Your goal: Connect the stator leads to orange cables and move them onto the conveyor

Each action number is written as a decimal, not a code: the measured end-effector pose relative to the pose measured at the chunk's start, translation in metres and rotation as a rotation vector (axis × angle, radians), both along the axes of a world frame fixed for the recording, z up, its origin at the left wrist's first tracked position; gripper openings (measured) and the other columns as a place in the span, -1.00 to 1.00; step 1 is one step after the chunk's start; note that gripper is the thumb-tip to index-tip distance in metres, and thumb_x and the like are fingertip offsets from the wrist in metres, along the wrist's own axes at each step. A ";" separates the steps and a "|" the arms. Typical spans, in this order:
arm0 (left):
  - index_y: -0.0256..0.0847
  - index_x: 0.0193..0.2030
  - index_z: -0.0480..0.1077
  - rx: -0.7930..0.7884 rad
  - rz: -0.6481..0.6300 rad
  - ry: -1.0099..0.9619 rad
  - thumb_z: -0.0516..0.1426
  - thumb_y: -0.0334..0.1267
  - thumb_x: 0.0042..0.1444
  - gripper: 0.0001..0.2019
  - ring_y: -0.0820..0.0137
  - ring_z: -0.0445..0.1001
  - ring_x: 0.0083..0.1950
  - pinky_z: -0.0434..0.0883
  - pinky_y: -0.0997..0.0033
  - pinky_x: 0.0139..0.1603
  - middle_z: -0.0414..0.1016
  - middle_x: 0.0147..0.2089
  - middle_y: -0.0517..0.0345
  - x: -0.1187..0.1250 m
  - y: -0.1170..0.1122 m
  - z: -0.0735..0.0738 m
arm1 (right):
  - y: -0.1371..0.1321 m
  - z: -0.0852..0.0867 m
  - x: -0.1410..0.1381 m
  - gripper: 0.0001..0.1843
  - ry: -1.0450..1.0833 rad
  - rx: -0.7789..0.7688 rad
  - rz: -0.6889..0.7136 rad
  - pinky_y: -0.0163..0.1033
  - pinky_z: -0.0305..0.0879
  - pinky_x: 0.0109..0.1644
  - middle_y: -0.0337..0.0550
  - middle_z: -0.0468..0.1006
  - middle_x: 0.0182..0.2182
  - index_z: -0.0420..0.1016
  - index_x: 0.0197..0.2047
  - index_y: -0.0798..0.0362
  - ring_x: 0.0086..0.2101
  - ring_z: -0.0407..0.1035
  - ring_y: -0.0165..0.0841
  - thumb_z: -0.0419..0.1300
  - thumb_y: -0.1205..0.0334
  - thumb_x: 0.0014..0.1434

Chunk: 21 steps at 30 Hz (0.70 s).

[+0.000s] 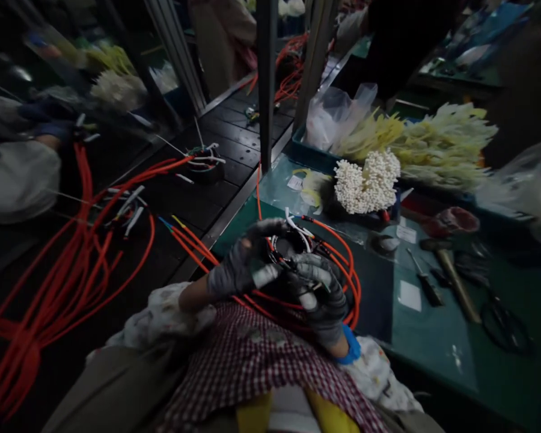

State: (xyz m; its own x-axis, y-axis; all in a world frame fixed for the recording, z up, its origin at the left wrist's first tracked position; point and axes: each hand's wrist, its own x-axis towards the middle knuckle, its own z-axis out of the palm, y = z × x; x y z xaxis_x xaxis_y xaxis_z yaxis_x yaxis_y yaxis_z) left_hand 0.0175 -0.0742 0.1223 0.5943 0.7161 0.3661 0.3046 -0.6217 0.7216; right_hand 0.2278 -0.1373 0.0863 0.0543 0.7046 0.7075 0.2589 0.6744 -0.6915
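- Pretty dim workshop here: a green bench (433, 343) fills the right side of the frame, and a black slatted track (228, 129) runs up the middle-left.
- Dead centre, just above the checked apron, both gloved hands hold a round wound part (291, 245) with white sleeved ends sticking out of it.
- The left hand (238, 270) is curled over its left rim, fingers closed on it.
- The right hand (322, 294) grips it from the lower right, fingers wrapped round too.
- Orange leads (348, 258) loop off the part to the right.
- Upper right: a white sleeve bundle (367, 180) and pale yellow bundles (437, 141) behind it.
- Right of centre: a hammer (451, 273) and scissors (505, 325) lying on the bench.
- Far left: a big tangle of orange cable (67, 270), and a similar part (206, 165) on the track.
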 end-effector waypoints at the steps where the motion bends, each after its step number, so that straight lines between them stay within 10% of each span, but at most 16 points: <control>1: -0.11 0.72 0.06 0.021 -0.061 -0.058 0.14 -0.15 0.54 -0.30 -0.02 0.52 0.58 0.60 -0.24 0.54 0.49 0.54 -0.29 0.005 0.005 -0.009 | -0.003 0.000 0.000 -0.70 0.030 -0.014 -0.020 0.03 0.75 0.15 -0.12 0.76 0.05 0.68 0.29 -0.22 0.04 0.71 -0.15 0.28 0.21 0.58; 5: -0.16 0.47 0.41 0.107 -0.309 -0.083 0.23 0.01 0.51 -0.49 -0.10 0.65 0.39 0.64 -0.34 0.43 0.65 0.33 -0.25 0.020 0.020 -0.021 | -0.016 0.001 0.011 -0.87 0.003 0.010 -0.081 0.13 0.72 0.25 -0.12 0.61 0.09 0.76 0.04 -0.23 0.13 0.64 -0.11 0.35 0.15 0.53; 12: -0.13 0.09 0.61 -0.118 -0.490 -0.101 0.26 -0.31 0.54 -0.91 0.27 0.78 -0.09 0.72 0.33 -0.03 0.79 -0.05 0.08 0.004 0.030 0.010 | -0.022 0.011 0.056 -0.90 0.056 -0.162 0.302 -0.21 0.73 -0.06 -0.20 0.70 -0.18 0.79 0.02 -0.17 -0.18 0.68 -0.30 0.45 0.22 0.48; 21: -0.16 0.20 0.62 -0.007 -0.421 0.017 0.13 0.26 0.58 -0.48 0.07 0.80 0.02 0.72 0.10 0.07 0.78 0.03 -0.12 0.001 0.012 0.011 | -0.019 0.010 0.065 -0.81 -0.150 -0.398 0.305 -0.11 0.81 -0.03 -0.17 0.87 -0.18 0.84 -0.02 -0.13 -0.20 0.79 -0.20 0.46 -0.02 0.50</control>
